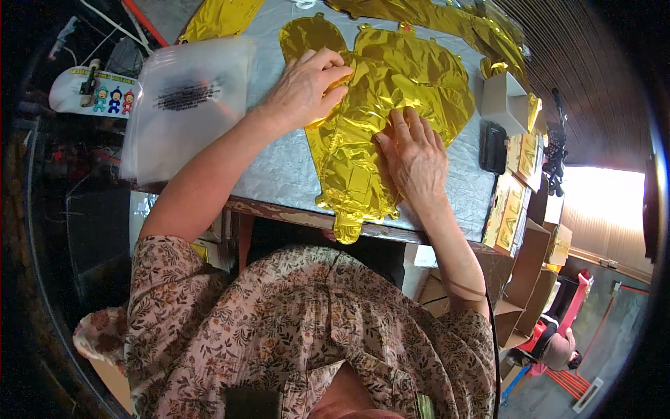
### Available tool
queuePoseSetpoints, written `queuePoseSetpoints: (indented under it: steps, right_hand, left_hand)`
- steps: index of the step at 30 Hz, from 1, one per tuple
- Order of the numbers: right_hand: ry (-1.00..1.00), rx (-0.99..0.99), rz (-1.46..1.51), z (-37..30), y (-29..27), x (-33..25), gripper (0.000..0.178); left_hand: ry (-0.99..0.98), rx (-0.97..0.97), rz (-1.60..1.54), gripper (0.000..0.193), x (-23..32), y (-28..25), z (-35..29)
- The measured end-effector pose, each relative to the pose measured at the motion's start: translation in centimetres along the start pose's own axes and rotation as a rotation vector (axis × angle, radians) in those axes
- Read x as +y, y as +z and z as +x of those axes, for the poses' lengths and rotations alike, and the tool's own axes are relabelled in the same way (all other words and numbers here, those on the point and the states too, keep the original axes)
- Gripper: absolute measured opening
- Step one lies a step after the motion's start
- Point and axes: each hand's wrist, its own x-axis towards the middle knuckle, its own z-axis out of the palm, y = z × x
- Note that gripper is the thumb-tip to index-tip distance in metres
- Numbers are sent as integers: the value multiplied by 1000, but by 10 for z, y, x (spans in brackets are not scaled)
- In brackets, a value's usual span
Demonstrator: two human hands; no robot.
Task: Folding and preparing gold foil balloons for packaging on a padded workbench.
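Observation:
A flat gold foil balloon (356, 160), creased and shiny, lies across the covered table, and its narrow tab hangs over the near edge. My left hand (307, 87) rests on the balloon's left side, its fingers bent and the thumb apart from them. Lower down and to the right, my right hand (417, 153) lies on the foil with fingers stretched out and pointing away from me. Both palms face down, and neither hand visibly grips anything. The foil directly under the hands is hidden.
A stack of clear plastic bags (192, 129) lies left on the grey table cover (272, 171). More gold foil (440, 21) is at the far edge. A white box (504, 103) and a black case (493, 148) stand right, near cardboard boxes (523, 283). Another person (557, 347) is at far right.

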Motion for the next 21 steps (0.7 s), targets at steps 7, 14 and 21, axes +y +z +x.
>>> queuePoseSetpoints:
  steps: [7,14,21]
  right_hand:
    - [-23,18,10,2,-2,-4,49]
    - [21,-40,15,-1,-1,-1,55]
    - [-72,-44,-31,0,1,-5,58]
  left_hand:
    - [-14,3,-42,32,5,-8,-1]
    - [-10,-71,29,29,8,-9,0]
    - [-22,-83,29,29,8,-11,1]
